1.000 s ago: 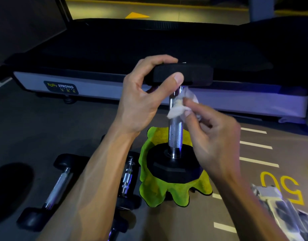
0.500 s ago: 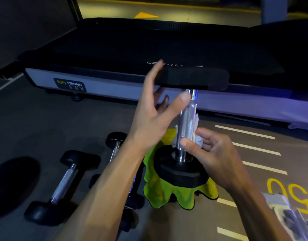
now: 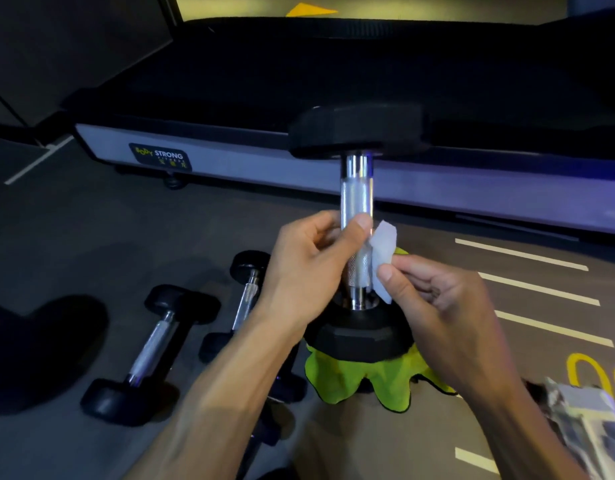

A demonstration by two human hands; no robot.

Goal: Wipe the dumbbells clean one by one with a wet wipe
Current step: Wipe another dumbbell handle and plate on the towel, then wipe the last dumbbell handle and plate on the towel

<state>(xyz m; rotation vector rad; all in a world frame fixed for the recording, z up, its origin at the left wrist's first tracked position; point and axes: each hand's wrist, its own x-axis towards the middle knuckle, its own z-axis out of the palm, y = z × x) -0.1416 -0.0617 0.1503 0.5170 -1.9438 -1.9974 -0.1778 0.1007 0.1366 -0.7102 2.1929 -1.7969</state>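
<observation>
Here our left hand point(image 3: 309, 268) grasps the upright dumbbell point(image 3: 356, 237) by its vertical handle, while our right hand point(image 3: 434, 299) pinches the wet wipe point(image 3: 382, 258) just right of it, touching the handle's side.

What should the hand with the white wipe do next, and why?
Probably press the wet wipe back against the shiny handle and rub along it. The right hand pinches the wipe just beside the handle of the upright dumbbell, which stands on the green cloth, while the left hand grips the handle to steady it.
</observation>
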